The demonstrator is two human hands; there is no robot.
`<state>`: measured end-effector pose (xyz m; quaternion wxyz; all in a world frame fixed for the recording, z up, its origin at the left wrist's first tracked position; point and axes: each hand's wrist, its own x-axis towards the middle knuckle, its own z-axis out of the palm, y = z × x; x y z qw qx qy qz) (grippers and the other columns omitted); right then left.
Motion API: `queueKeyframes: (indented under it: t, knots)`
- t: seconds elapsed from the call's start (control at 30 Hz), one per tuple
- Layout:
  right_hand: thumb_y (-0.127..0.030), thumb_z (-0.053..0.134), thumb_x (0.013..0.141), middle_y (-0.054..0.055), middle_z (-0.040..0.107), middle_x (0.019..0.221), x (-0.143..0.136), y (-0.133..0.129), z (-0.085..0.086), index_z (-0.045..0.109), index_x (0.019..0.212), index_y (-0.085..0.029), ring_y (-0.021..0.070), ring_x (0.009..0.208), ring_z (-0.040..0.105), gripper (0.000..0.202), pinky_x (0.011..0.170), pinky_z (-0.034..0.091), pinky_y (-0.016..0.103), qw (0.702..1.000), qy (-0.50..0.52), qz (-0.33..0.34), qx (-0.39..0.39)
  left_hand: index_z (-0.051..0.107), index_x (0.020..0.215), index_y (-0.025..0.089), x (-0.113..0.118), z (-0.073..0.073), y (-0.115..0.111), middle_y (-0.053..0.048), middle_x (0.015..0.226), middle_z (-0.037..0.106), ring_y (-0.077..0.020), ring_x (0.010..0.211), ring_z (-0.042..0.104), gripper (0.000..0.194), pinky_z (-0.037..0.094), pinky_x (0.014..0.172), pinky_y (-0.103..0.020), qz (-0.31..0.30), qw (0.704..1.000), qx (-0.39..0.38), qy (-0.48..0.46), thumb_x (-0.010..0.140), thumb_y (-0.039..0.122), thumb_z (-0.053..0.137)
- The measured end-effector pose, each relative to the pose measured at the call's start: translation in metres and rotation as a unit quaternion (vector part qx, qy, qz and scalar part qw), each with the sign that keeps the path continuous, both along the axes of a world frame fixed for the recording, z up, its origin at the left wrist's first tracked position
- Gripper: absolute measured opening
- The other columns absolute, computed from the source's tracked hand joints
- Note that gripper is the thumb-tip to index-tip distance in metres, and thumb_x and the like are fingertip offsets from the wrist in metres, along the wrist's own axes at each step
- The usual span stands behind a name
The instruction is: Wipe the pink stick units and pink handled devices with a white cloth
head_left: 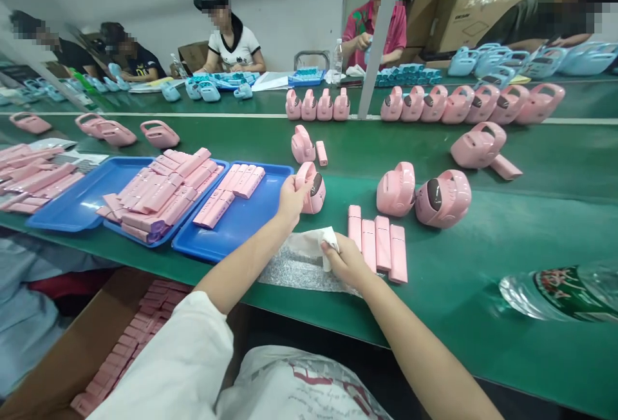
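Observation:
My left hand (pixel 291 201) is closed on a pink handled device (pixel 316 193) with a dark oval panel, at the right edge of a blue tray (pixel 186 243). A white cloth (pixel 330 237) is bunched in the closed fingers of my right hand (pixel 344 257). Beneath that hand, a clear bubble-wrap sheet (pixel 294 270) lies along the table's front edge. Several slim pink bars (pixel 383 243) stand side by side just right of my right hand. Beyond them sit two more pink handled devices, one plain-sided (pixel 394 189) and one showing a dark panel (pixel 441 198).
Pink bars are heaped in another blue tray (pixel 164 198) on the left. A plastic bottle (pixel 564 291) lies at the right. Pink devices (pixel 461 104) line the divider, with a post (pixel 381 40) rising there. Several people work across the table. A carton of pink bars (pixel 130 343) stands below left.

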<state>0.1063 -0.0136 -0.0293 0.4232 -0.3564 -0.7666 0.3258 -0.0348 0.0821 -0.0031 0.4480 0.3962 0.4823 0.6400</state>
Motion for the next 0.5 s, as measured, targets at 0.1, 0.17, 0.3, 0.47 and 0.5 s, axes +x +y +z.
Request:
queueKeyframes:
  t: [0.1, 0.17, 0.3, 0.47, 0.5]
  knots:
    - [-0.053, 0.029, 0.095, 0.004, 0.057, 0.063, 0.004, 0.002, 0.001, 0.053, 0.070, -0.019, 0.0175, 0.058, 0.053, 0.048, 0.056, 0.043, 0.029, 1.000, 0.005, -0.022, -0.019, 0.056, 0.071, 0.017, -0.005, 0.000, 0.017, 0.002, 0.073, 0.059, -0.0132, 0.074, 0.054, 0.017, 0.041, 0.078, -0.026, 0.030, 0.997, 0.010, 0.064, 0.065, 0.017, 0.071]
    - [-0.056, 0.029, 0.093, 0.004, 0.057, 0.062, 0.004, 0.003, 0.001, 0.053, 0.070, -0.020, 0.0178, 0.058, 0.052, 0.050, 0.055, 0.043, 0.029, 0.999, 0.007, -0.025, -0.029, 0.058, 0.071, 0.017, -0.012, 0.000, 0.023, 0.002, 0.074, 0.059, -0.0145, 0.076, 0.054, 0.016, 0.041, 0.081, -0.028, 0.039, 0.994, 0.019, 0.101, 0.064, 0.014, 0.071]
    - [-0.060, 0.032, 0.091, 0.004, 0.056, 0.062, 0.003, 0.002, 0.001, 0.051, 0.066, -0.020, 0.0178, 0.057, 0.050, 0.051, 0.055, 0.041, 0.030, 0.999, 0.013, -0.025, -0.044, 0.062, 0.078, 0.018, -0.030, -0.003, 0.020, -0.003, 0.089, 0.062, -0.0189, 0.093, 0.056, 0.019, 0.038, 0.094, -0.030, 0.057, 0.985, 0.039, 0.157, 0.063, 0.012, 0.072]
    - [-0.064, 0.035, 0.088, 0.004, 0.055, 0.059, 0.003, 0.000, 0.004, 0.050, 0.063, -0.020, 0.0174, 0.055, 0.048, 0.052, 0.055, 0.041, 0.030, 0.997, 0.022, -0.016, -0.066, 0.058, 0.075, 0.019, -0.031, -0.016, 0.011, -0.005, 0.093, 0.056, -0.0223, 0.103, 0.050, 0.018, 0.033, 0.101, -0.033, 0.099, 0.976, 0.034, 0.192, 0.065, 0.017, 0.073]
    - [-0.065, 0.036, 0.086, 0.004, 0.055, 0.059, 0.003, -0.001, 0.005, 0.050, 0.062, -0.020, 0.0174, 0.055, 0.048, 0.053, 0.055, 0.040, 0.030, 0.997, 0.025, -0.018, -0.072, 0.058, 0.075, 0.019, -0.030, -0.017, 0.011, -0.005, 0.092, 0.055, -0.0223, 0.104, 0.050, 0.018, 0.033, 0.101, -0.033, 0.094, 0.976, 0.033, 0.195, 0.065, 0.018, 0.074]
